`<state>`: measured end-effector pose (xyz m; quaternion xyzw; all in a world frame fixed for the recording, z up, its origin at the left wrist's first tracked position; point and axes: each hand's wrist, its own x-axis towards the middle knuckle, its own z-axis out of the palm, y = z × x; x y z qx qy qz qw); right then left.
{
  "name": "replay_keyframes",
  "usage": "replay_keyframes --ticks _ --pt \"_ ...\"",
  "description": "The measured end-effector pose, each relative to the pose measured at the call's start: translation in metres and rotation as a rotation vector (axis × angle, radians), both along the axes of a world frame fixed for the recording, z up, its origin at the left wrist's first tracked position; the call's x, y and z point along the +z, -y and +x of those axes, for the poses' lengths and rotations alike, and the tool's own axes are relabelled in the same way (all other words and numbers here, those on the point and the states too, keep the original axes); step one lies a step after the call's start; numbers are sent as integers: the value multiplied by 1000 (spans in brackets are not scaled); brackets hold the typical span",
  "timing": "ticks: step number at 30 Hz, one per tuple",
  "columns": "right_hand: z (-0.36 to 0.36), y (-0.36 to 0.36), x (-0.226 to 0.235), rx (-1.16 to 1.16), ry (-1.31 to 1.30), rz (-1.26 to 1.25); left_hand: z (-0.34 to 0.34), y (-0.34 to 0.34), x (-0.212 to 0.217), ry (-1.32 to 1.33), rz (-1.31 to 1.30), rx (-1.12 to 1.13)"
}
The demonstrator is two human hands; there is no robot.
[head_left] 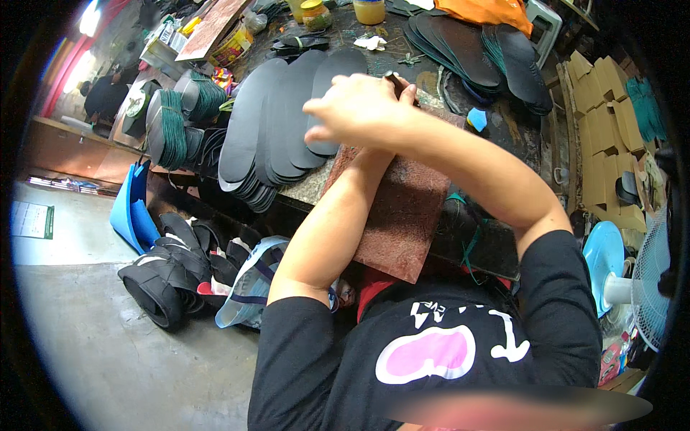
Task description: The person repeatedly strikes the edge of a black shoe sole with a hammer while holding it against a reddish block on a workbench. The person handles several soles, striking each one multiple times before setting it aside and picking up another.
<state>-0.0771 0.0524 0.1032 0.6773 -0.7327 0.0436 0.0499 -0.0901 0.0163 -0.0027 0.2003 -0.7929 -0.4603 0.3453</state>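
Note:
My right hand (352,108) reaches across to the left, over my left wrist, with fingers apart and nothing visible in them. It hovers next to a fanned stack of black sole-shaped pieces (248,122) on the workbench. Just beyond my right wrist, part of my left hand (408,95) shows, its fingers closed around a dark stick-like thing (393,83). Most of that hand is hidden by my right arm. Beneath both forearms lies a reddish-brown rough board (399,230), sloping toward my lap.
More dark soles (460,54) lie at the back right, near a blue-and-white scrap (476,119). Jars (370,10) stand at the far edge. Green-corded bundles (172,129) sit at left, above black shoe parts (169,276) on the floor. Cardboard boxes (600,108) and a fan (650,280) stand right.

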Motion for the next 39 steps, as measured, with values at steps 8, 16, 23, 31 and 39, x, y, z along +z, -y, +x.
replay_keyframes --ticks 8,16,23,31,39 --pt "13 43 -24 115 120 185 -3 2 -2 -89 243 16" --pt "-62 -21 51 -5 -269 -819 6 1 9 -216 322 -99" --pt "-105 -141 24 156 253 -616 41 65 59 -710 631 480" --pt "-95 -171 -41 66 323 -227 34 34 52 -571 372 206" --pt "-82 -156 -63 70 186 -259 25 10 33 -319 475 67"
